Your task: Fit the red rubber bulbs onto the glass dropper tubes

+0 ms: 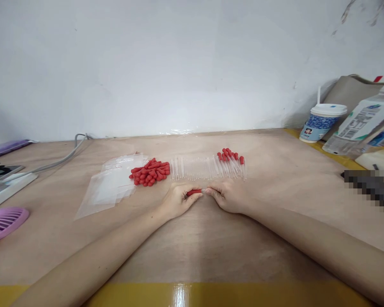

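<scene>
Between thumb and fingers my left hand (178, 200) pinches a red rubber bulb (194, 192). My right hand (227, 195) is closed on a thin clear dropper tube (203, 190), whose end meets the bulb's mouth. Most of that tube is hidden by the right fingers. Beyond my hands lies a row of clear dropper tubes (195, 167). At its right end, several droppers with red bulbs (228, 154) lie together. A heap of loose red bulbs (149, 172) sits left of the row.
Clear plastic bags (104, 189) lie left of the heap. A pink fan (6, 221), a white power strip (13, 189) and a grey cable (62, 161) are at far left. A paper cup (323, 121) and a plastic bottle (355, 123) stand at right, near a blurred dark object (371, 187).
</scene>
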The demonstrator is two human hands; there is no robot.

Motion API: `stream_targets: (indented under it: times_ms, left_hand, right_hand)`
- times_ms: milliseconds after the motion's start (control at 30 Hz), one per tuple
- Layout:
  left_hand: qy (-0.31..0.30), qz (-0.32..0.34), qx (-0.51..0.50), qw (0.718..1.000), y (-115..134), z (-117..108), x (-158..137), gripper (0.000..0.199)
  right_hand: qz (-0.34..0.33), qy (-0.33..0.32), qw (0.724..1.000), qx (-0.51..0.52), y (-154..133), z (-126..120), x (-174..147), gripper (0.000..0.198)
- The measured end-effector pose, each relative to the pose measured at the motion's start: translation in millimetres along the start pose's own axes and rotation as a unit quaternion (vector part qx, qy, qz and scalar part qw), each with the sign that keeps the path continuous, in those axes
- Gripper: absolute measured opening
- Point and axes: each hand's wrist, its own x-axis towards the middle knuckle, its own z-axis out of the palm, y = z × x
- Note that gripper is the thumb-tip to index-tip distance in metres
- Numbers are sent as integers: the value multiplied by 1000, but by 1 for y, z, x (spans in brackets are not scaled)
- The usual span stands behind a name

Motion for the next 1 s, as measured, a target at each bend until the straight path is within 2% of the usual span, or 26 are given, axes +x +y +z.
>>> stream_targets:
  times_ms: [167, 267, 367, 433, 567, 667, 767, 900, 1000]
  left_hand:
    - [4, 6, 11, 1000, 1, -1, 3, 17]
    - [30, 1, 11, 999, -1, -1, 4, 19]
    - [61, -30, -3, 998, -2, -1, 2, 42]
    - [63, -58, 0, 996, -3, -1, 1, 52]
    - [31, -47, 28, 998, -2, -1, 1, 48]
    - [19, -30, 36, 999, -2, -1, 1, 45]
    - [20, -25, 39, 999, -2, -1, 2, 42]
    - [11, -22, 34, 999, -1, -2, 2, 36]
    - [5, -25, 29, 999, -1, -2, 2, 33]
  right_hand:
    - [32, -52, 998, -16, -7, -9, 3, 31]
    - [47, -62, 995, -58, -11, -17, 6, 27]
    - [92, -22, 994, -51, -2, -29, 11, 20]
    - [157, 34, 987, -22, 16, -40, 15, 18]
    - [313, 148, 938, 10, 72, -60, 14, 18]
    - [426, 179, 887, 14, 109, -67, 5, 18]
    - [475, 138, 868, -52, 126, -66, -4, 21]
    - [480, 40, 872, -89, 125, -61, -7, 27]
    - [478, 20, 873, -93, 120, -57, -5, 26]
